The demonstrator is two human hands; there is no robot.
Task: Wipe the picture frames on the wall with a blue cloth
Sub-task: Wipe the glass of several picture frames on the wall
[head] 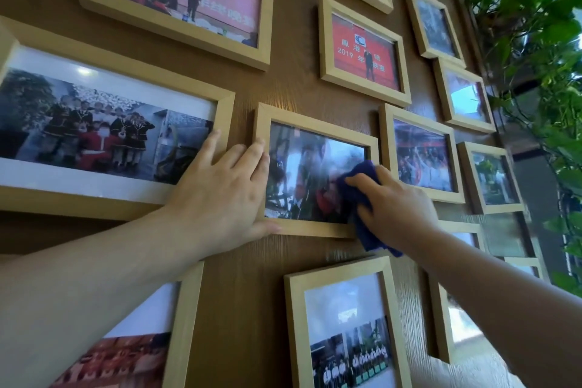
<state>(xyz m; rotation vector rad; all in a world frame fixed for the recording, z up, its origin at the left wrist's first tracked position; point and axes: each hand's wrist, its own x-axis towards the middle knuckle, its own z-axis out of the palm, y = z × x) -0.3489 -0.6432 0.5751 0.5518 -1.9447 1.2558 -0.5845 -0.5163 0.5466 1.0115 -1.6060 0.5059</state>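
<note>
Bracing the small wooden picture frame (316,171) mid-wall, the left hand (226,195) lies flat and open on its left edge. The right hand (397,208) presses a bunched blue cloth (362,198) against the glass: soft cloth, probably light, fragile frame.

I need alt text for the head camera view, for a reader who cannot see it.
A right hand presses a blue cloth against the glass of a small wooden picture frame on a brown wall, while the left hand lies flat on the frame's left edge. Many similar frames surround it; green leaves hang at right.
</note>
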